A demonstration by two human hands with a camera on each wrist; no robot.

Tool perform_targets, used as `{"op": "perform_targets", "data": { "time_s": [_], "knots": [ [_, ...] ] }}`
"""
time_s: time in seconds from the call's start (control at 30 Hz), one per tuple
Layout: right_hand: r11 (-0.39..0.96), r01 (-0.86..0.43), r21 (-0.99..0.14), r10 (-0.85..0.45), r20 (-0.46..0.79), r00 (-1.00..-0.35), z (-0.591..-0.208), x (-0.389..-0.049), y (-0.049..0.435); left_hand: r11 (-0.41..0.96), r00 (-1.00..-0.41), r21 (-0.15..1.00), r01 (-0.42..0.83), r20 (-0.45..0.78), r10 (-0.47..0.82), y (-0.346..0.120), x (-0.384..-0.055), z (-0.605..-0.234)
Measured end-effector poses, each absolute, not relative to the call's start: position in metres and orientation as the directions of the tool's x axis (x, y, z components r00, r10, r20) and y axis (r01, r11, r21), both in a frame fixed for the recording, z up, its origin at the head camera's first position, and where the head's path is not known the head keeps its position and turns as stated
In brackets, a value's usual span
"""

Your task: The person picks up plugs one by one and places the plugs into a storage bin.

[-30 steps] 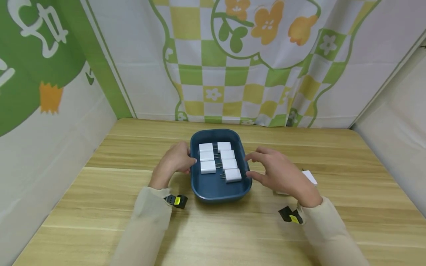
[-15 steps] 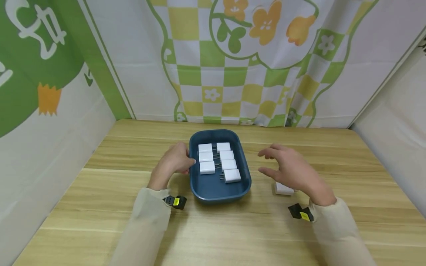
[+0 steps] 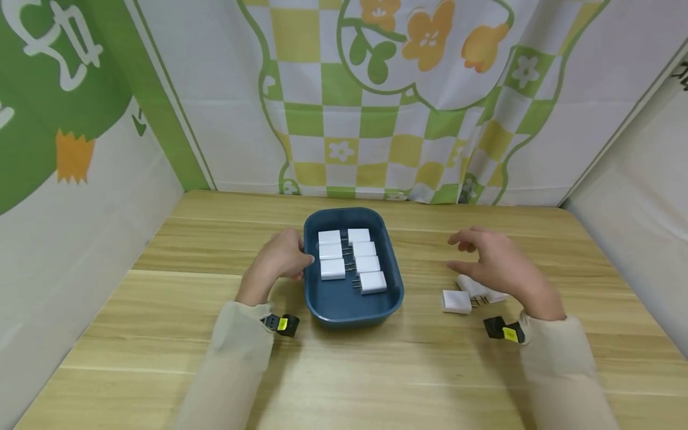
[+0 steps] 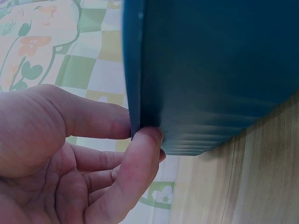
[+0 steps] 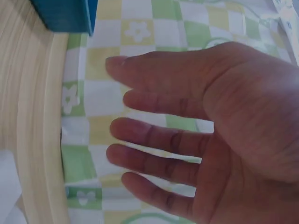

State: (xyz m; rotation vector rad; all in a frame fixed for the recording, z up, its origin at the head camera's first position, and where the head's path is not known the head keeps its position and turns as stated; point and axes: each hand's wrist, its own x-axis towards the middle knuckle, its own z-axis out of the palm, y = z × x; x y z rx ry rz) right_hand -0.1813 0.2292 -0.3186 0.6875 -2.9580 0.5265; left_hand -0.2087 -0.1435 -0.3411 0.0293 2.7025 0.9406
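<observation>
A dark blue plastic bin (image 3: 344,307) stands on the table, holding several white charger plugs (image 3: 367,264) in two columns with their prongs facing inward. My left hand (image 3: 276,263) pinches the bin's left rim between thumb and fingers; the left wrist view shows the thumb and forefinger on either side of the bin wall (image 4: 210,70). To the right, my right hand (image 3: 500,263) hovers with relaxed, spread fingers and nothing in them. Under and in front of it lie a white charger plug (image 3: 456,301) and more white plugs (image 3: 473,286), partly hidden by the hand.
The wooden table (image 3: 376,382) reaches back to a checkered, flowered curtain (image 3: 344,119). White and green cloth (image 3: 97,239) hangs along the left side, and white cloth (image 3: 645,197) along the right.
My right hand has moved away from the bin's right rim, rightward to above the loose plugs, uncovering more of them. My left hand has stayed on the bin's left rim.
</observation>
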Motion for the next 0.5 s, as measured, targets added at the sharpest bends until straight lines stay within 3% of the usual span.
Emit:
{"op": "perform_targets", "data": {
  "time_s": [0.5],
  "knots": [
    [0.913,-0.273,-0.303,-0.306,-0.068,-0.950,-0.336,-0.198,0.269,0.788,-0.962,0.611,-0.077,-0.254,0.103,-0.144,-0.209,-0.342]
  ]
}}
